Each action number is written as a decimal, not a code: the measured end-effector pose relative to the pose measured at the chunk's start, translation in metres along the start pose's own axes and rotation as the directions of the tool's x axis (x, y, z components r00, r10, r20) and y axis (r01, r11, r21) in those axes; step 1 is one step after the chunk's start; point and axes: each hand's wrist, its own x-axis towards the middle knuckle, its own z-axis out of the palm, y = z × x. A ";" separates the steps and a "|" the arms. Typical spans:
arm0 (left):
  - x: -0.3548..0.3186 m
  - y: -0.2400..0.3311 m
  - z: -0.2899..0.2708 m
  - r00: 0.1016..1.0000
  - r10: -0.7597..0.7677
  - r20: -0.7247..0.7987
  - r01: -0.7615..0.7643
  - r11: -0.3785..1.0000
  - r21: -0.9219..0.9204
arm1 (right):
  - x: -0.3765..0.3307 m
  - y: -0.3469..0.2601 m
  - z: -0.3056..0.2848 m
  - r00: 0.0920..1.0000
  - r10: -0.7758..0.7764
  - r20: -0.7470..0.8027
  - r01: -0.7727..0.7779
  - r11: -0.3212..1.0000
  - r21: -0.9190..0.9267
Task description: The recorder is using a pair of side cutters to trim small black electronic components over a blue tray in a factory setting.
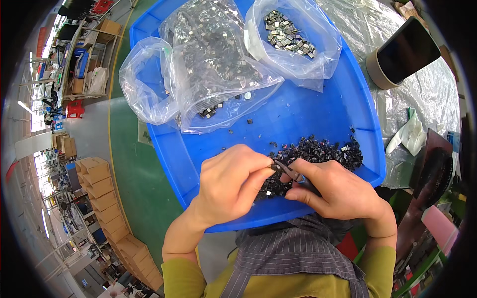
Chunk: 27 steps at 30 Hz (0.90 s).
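A blue plastic tray rests on my lap. My left hand pinches a tiny dark part at its fingertips, over the tray's near edge. My right hand grips dark tweezers whose tips meet the left fingertips. Just behind both hands lies a pile of small black parts. Farther back on the tray sit a clear bag of small metallic parts and a second clear bag with shiny square pieces.
A roll of brown tape stands on a plastic-covered table at upper right. White gloves lie at the right. Stacked cardboard boxes line the green floor on the left. A few loose parts are scattered on the tray.
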 end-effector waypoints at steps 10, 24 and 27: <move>-0.001 -0.005 0.008 0.973 0.192 -0.126 -0.177 0.977 0.121 | -0.001 -0.001 0.000 0.998 -0.013 -0.058 0.017 0.998 0.062; 0.000 0.025 -0.006 0.769 -0.571 0.288 0.595 0.474 -0.649 | 0.009 -0.001 0.011 0.940 -0.212 -0.268 0.051 0.863 -0.502; 0.000 0.024 -0.006 0.765 -0.589 0.258 0.603 0.517 -0.607 | 0.012 -0.001 0.011 0.917 -0.258 -0.305 0.054 0.837 -0.545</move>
